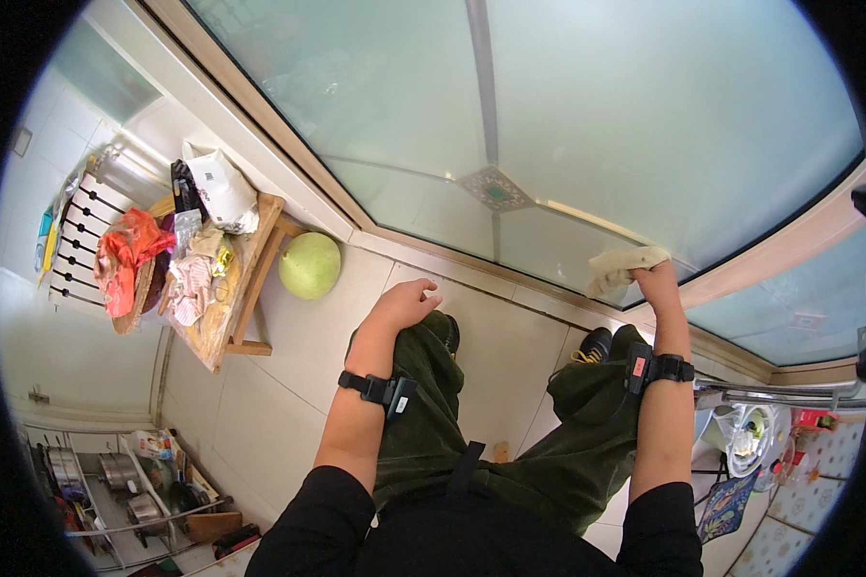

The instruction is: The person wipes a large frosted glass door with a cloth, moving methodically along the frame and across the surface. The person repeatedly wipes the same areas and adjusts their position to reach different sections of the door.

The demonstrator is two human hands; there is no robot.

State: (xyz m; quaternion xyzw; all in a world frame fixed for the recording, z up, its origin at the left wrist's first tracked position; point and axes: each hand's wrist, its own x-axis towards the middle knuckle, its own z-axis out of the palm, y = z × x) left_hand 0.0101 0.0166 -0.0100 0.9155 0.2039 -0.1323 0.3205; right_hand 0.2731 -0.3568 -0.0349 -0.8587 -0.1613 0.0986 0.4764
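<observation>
My right hand (653, 283) grips a pale, stained cloth (617, 268) and presses it against the lower right corner of a frosted glass panel (592, 122). The panel has a patterned diamond ornament (496, 189) and sits in a beige frame. Over my left knee is my left hand (409, 303), with nothing in it and its fingers loosely curled and apart. Each forearm wears a black strap with a small device.
A wooden table (249, 288) at the left bears bags and cloths. Beside it on the tiled floor lies a round green melon or gourd (309, 265). A metal rack (126, 498) with pots stands lower left. At the right is a metal rail (786, 393).
</observation>
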